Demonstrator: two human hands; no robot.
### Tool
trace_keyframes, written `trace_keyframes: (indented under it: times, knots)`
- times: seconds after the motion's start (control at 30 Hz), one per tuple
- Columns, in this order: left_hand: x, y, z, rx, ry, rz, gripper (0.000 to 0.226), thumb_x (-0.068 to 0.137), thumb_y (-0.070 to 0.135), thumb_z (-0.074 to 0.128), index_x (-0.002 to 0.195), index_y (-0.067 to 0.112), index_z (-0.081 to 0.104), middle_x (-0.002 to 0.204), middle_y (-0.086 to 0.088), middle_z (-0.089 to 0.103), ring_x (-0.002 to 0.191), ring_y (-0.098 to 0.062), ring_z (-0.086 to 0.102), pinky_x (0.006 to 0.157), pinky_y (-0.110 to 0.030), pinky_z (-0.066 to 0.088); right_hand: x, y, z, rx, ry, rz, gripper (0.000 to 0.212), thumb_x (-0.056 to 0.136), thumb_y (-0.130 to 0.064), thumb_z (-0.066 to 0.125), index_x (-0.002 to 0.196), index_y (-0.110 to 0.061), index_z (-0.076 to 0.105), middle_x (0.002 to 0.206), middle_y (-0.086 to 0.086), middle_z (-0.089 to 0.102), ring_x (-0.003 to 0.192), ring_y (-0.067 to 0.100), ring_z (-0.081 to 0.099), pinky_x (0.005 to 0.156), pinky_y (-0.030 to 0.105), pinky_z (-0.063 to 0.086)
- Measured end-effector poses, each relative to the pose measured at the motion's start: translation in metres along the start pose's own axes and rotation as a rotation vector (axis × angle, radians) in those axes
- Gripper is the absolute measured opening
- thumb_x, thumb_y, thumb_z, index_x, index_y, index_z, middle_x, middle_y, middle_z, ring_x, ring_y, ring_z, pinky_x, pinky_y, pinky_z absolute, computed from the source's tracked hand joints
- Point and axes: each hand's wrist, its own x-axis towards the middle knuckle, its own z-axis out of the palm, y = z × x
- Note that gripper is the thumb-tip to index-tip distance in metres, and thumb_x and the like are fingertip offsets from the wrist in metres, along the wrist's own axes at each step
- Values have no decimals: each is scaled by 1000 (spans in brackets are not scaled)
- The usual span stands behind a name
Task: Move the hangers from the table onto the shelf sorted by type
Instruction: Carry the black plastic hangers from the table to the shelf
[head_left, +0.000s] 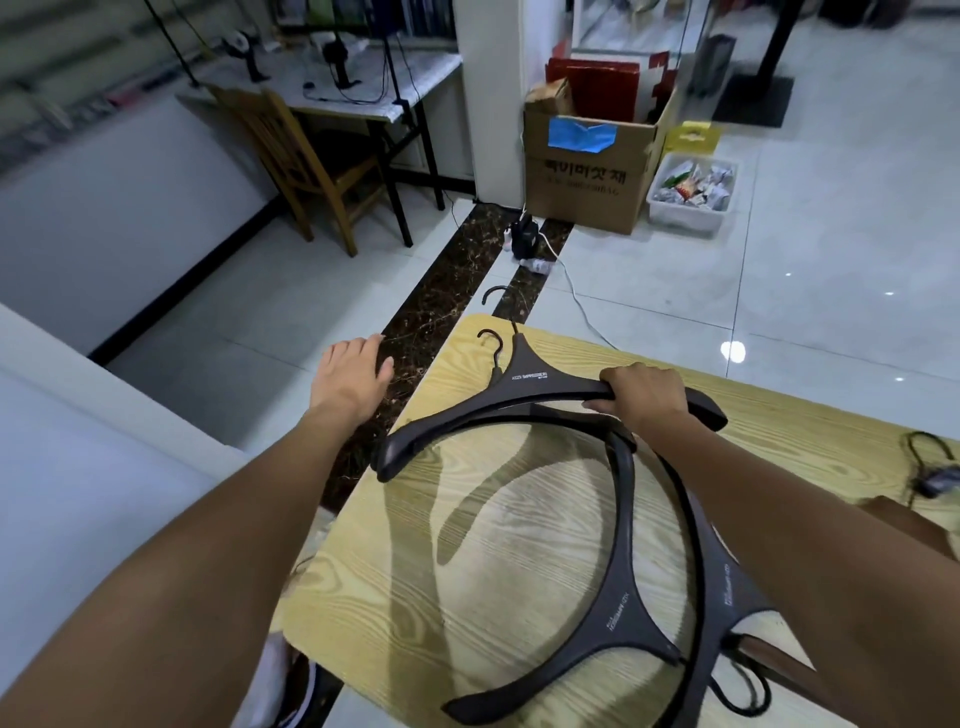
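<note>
On table (779, 447), 12 o'clock side: dark hanger (530, 376), one arm gripped by right hand (644, 392); two matching hangers (631, 618) at 5 o'clock; left hand (353, 379), fingers relaxed, off-edge at 10 o'clock.

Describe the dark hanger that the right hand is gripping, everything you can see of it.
The hanger is dark brown, broad-shouldered and matte like plastic or painted wood, with white lettering on its neck and a dark hook above. The right hand grips one arm of it. It spans the far part of the wood-grain table, seemingly lifted, judging by its shadow. The gripped arm crosses above another dark hanger lying there.
</note>
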Motion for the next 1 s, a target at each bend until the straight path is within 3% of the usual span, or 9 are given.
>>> trace_keyframes:
  times: [0.17, 0.53, 0.8, 1.0]
  knots:
    - [5, -6, 6, 20, -51, 25, 49, 101, 36, 28, 144, 13, 33, 142, -11, 45, 131, -30, 38, 113, -38, 24, -11, 15, 0, -28, 40, 22, 35, 87, -59, 54, 81, -25, 48, 88, 0, 66, 89, 25, 63, 63, 28, 34]
    - [20, 29, 75, -11, -298, 105, 52, 101, 39, 30, 146, 14, 26, 144, -11, 40, 130, -28, 39, 107, -39, 33, -13, 26, 17, -122, -11, 8, 39, 87, -62, 51, 93, -24, 57, 89, -1, 65, 87, 25, 63, 61, 28, 31]
    - [35, 50, 127, -76, -469, 127, 61, 93, 47, 49, 142, 15, 31, 136, -9, 46, 126, -28, 42, 100, -39, 39, -3, 33, 42, -91, 1, 9, 41, 87, -64, 50, 88, -23, 55, 80, -4, 61, 79, 23, 62, 56, 28, 28]
    - [43, 48, 140, -148, -487, 113, 52, 88, 41, 62, 127, 14, 42, 123, -8, 49, 114, -27, 49, 91, -42, 47, 3, 33, 49, -82, 18, 6, 38, 87, -62, 51, 91, -24, 56, 85, -6, 63, 84, 22, 63, 59, 28, 28]
